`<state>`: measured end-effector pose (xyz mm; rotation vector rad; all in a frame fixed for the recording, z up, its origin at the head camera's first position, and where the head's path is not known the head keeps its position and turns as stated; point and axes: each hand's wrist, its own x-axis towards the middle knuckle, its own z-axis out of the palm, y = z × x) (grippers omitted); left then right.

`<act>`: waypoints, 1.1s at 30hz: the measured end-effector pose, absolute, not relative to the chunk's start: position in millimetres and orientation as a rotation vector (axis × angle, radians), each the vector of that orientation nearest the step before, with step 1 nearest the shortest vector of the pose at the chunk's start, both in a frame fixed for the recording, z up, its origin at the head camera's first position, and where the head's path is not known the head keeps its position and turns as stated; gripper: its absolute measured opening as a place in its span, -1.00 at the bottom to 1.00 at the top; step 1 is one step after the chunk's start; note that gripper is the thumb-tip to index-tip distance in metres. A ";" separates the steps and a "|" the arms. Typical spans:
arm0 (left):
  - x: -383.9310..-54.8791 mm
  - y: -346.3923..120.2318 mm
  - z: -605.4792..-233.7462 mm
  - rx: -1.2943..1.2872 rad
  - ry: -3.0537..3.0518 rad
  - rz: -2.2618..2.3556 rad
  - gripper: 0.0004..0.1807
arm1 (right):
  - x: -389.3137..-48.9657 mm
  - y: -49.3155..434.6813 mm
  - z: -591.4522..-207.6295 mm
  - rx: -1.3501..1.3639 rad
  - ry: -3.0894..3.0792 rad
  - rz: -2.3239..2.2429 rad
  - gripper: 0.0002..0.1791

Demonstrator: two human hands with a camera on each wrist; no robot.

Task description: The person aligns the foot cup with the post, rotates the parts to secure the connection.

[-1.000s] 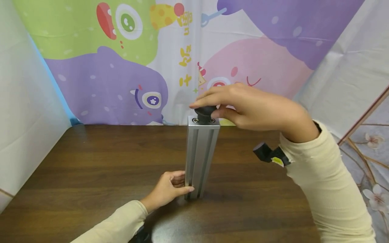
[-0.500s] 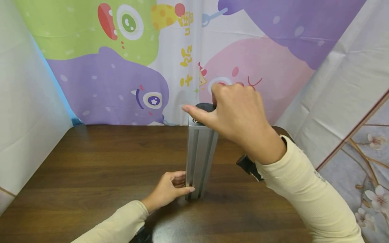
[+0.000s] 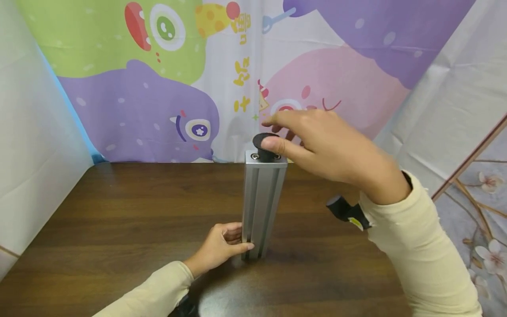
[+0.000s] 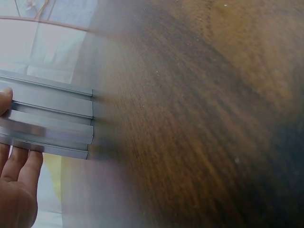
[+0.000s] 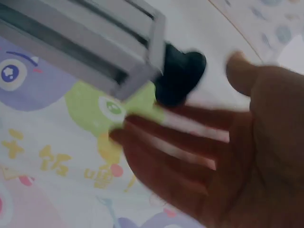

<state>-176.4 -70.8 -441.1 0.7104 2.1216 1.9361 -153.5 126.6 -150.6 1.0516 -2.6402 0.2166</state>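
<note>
A silver aluminium profile (image 3: pixel 259 202) with grooved sides stands upright on the table in the head view. Down near its base, my left hand (image 3: pixel 215 248) holds it between thumb and fingers, also visible in the left wrist view. A black flared knob (image 3: pixel 263 153) sits on the profile's top plate, between two screw heads. Beside the knob is my right hand (image 3: pixel 328 147), its fingers spread and relaxed. In the right wrist view the thumb (image 5: pixel 241 78) is apart from the knob; the other fingers are blurred, and whether one touches it I cannot tell.
The dark wood table (image 3: pixel 158 198) spreads around the profile. Behind it hangs a cartoon-print curtain (image 3: pixel 158 110), with pale cloth walls at both sides. A black wrist camera (image 3: pixel 342 209) juts out from the right sleeve.
My right hand turned inward over the knob half a second ago, hiding most of it, and has now swung back to the right with its fingers loosened. The left hand keeps its place.
</note>
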 end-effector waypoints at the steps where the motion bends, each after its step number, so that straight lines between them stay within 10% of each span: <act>1: -176.2 -70.8 -440.3 0.709 2.121 1.935 -0.54 | -155.3 130.1 -148.8 1.165 -2.642 0.230 -0.52; 12: -164.6 -71.2 -415.6 0.702 2.114 1.911 -0.58 | -166.1 137.5 -139.8 1.680 -2.570 0.291 -0.43; 17: -167.6 -70.5 -423.8 0.717 2.096 1.947 -0.57 | -161.0 125.6 -141.5 1.413 -2.542 0.219 -0.72; 24: -177.7 -71.2 -442.3 0.725 2.113 1.944 -0.54 | -154.0 90.8 -161.9 0.570 -2.417 0.042 -0.31; 33: -177.9 -71.5 -442.1 0.722 2.090 1.948 -0.53 | -154.4 87.6 -167.8 0.440 -2.362 0.027 -0.28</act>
